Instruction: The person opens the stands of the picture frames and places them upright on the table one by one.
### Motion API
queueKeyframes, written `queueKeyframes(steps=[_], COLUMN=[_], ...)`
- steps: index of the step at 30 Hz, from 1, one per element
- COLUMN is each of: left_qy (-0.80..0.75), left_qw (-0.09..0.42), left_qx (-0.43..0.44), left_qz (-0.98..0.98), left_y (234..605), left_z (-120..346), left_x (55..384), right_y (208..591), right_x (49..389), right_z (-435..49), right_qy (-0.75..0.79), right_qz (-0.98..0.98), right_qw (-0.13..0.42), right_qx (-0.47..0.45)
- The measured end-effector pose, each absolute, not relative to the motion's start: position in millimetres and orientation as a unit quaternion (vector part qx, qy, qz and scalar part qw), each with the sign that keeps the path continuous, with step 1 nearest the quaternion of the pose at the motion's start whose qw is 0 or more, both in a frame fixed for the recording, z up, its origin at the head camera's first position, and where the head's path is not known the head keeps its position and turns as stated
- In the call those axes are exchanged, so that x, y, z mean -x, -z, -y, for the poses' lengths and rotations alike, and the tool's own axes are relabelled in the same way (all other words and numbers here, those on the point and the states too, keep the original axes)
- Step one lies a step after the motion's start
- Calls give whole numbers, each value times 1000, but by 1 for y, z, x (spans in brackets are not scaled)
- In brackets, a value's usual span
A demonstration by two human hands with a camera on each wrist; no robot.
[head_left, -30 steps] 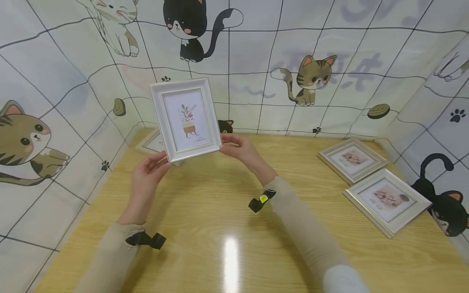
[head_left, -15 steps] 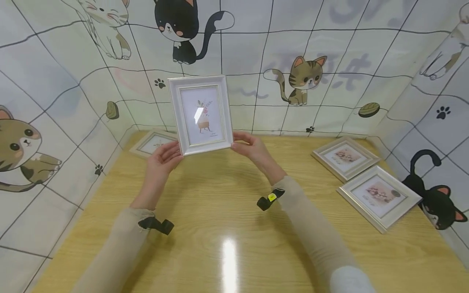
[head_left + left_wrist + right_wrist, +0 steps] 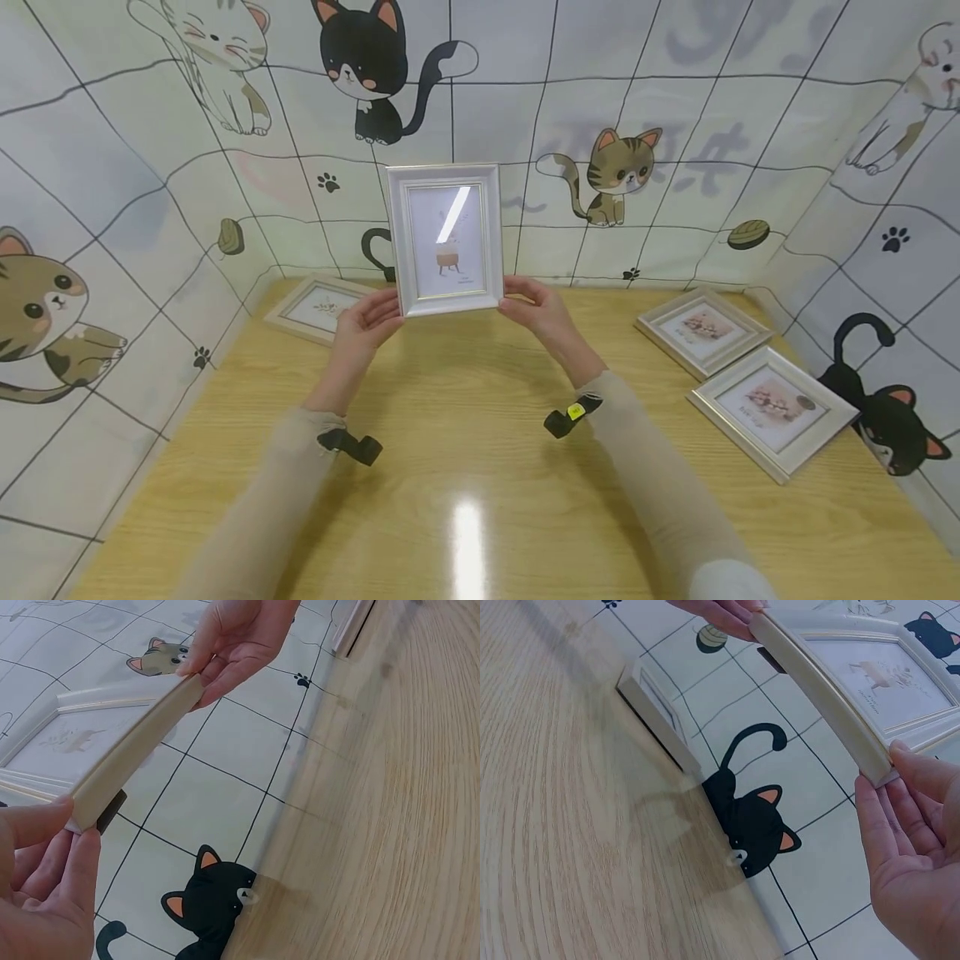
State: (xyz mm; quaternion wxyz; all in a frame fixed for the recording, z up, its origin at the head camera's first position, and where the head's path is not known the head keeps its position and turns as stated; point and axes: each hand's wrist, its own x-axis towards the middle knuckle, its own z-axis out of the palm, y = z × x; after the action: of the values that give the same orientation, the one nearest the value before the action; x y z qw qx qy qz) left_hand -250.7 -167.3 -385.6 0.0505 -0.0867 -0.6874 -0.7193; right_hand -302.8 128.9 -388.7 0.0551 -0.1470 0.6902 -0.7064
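A white picture frame (image 3: 491,242) with a potted-plant print is held upright above the table, a bright glare streak on its glass. My left hand (image 3: 366,325) pinches its lower left corner, thumb in front and fingers behind. At the lower right corner my right hand (image 3: 546,321) grips it the same way. In the left wrist view the frame's bottom edge (image 3: 135,750) spans between both hands. The right wrist view shows the thumb on the front of the frame (image 3: 829,697) and fingers beneath and behind; a dark piece sticks out at its back.
A beige picture frame (image 3: 300,302) lies flat at the back left, behind my left hand. At the right, a pale frame (image 3: 738,333) lies beside a white frame (image 3: 780,467), close together. A cat-patterned sheet (image 3: 510,108) walls the wooden table (image 3: 465,433) at the back and sides.
Both hands have carried the white picture frame to the right, and it has turned from tilted to nearly straight. Glare has appeared on its glass. More of the beige frame behind shows.
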Motion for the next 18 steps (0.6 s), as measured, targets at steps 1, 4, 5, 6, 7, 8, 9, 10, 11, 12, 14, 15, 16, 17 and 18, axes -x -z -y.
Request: queueKeyframes(steps=[1, 4, 5, 6, 7, 8, 9, 10, 11, 12, 14, 15, 16, 17, 18], left_qy=[720, 721, 722, 722, 721, 720, 718, 719, 719, 719, 718, 717, 716, 714, 711], left_qw=[48, 42, 40, 38, 35, 33, 31, 28, 26, 23, 18, 16, 12, 9, 4], left_qx=[89, 91, 91, 90, 87, 85, 83, 82, 81, 79, 77, 76, 75, 76, 78], left_qz=[687, 686, 685, 685, 686, 688, 690, 689, 690, 691, 692, 692, 694, 696, 699], left_y=[386, 387, 388, 388, 388, 389, 389, 390, 390, 391, 393, 394, 394, 395, 395], left_z=[165, 160, 159, 157, 155, 154, 152, 151, 149, 148, 146, 145, 144, 143, 142], left_x=[252, 255, 256, 257, 257, 258, 258, 258, 259, 259, 259, 259, 260, 260, 260], right_y=[389, 391, 391, 392, 392, 393, 394, 394, 395, 395, 397, 398, 400, 402, 403], right_x=[303, 304, 304, 304, 304, 305, 305, 305, 305, 305, 305, 305, 305, 305, 305], right_z=[-131, -138, -139, -142, -143, -145, -147, -149, -150, -152, -154, -156, -157, -159, -160], right_qy=[706, 705, 706, 706, 706, 706, 706, 705, 704, 703, 702, 701, 701, 700, 699], right_qz=[-691, -692, -691, -691, -691, -691, -692, -693, -694, -695, -696, -697, -697, -696, -696], right_qw=[53, 48, 46, 45, 43, 42, 41, 41, 42, 42, 42, 42, 40, 39, 38], right_qx=[148, 148, 149, 149, 148, 148, 147, 146, 145, 145, 144, 146, 149, 153, 157])
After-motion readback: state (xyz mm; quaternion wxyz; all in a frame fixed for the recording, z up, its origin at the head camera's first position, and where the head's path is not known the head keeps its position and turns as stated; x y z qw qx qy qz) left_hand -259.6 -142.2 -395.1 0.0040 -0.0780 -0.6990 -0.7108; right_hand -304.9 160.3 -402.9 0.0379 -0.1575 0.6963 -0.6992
